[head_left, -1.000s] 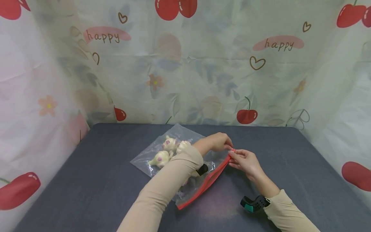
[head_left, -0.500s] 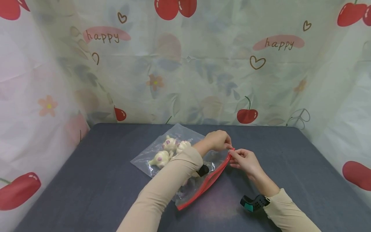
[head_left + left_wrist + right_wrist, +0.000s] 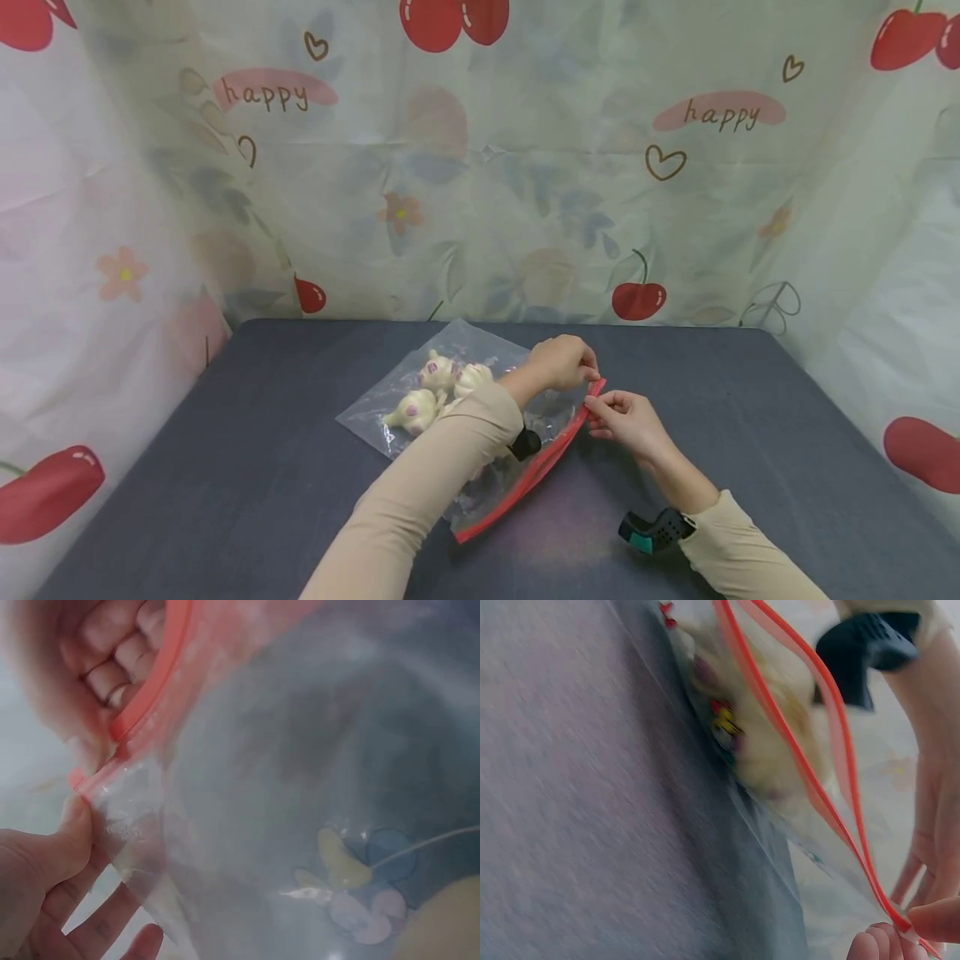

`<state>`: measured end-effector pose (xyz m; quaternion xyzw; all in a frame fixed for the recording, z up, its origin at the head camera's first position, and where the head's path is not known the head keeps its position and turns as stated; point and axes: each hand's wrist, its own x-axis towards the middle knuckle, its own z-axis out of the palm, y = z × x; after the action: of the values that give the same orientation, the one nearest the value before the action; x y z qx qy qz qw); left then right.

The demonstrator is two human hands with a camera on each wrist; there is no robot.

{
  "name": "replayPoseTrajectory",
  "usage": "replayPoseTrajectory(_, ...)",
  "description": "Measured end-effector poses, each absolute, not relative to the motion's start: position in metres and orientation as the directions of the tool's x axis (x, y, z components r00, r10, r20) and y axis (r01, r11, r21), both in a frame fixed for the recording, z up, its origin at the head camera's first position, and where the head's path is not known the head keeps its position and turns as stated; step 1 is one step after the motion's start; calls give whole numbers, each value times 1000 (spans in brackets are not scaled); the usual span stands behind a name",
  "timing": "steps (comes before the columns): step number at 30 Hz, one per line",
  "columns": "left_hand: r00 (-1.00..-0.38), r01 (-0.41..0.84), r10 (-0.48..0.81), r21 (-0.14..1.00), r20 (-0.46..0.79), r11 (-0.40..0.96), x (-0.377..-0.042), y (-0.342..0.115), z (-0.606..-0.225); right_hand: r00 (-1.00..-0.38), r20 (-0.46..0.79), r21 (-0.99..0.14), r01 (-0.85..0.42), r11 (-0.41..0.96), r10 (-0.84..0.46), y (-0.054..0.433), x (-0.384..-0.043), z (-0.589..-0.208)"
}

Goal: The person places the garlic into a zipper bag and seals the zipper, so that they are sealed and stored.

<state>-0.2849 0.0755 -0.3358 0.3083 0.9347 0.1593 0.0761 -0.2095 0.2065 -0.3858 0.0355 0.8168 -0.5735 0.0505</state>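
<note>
A clear zip bag (image 3: 467, 340) with a red seal strip (image 3: 551, 457) lies tilted on the dark table, several garlic bulbs (image 3: 415, 411) inside it. My left hand (image 3: 564, 363) reaches across the bag and pinches its far corner by the end of the strip. Just below, thumb and fingers of my right hand (image 3: 628, 423) pinch the red strip. Up close in the left wrist view, both hands grip the bag near the same corner. In the right wrist view the two red strips (image 3: 851, 769) meet at the right fingers and stand apart farther along. My left forearm hides some bulbs.
The dark table (image 3: 225, 467) spreads around the bag. A patterned curtain (image 3: 487, 208) stands behind it and along both sides. Black bands are on both wrists, one of them the right wrist band (image 3: 657, 531). A thin grey cord (image 3: 776, 304) hangs at the back right.
My right hand has shifted slightly left and down along the red strip, leaving the strip's far end showing. The left hand stays at the corner, raised slightly.
</note>
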Motion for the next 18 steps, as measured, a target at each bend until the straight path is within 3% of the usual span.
replayPoseTrajectory(18,-805,548,594,385,2,742,-289,67,-335,-987,-151,-924,123,361,-50,192,-200,-392)
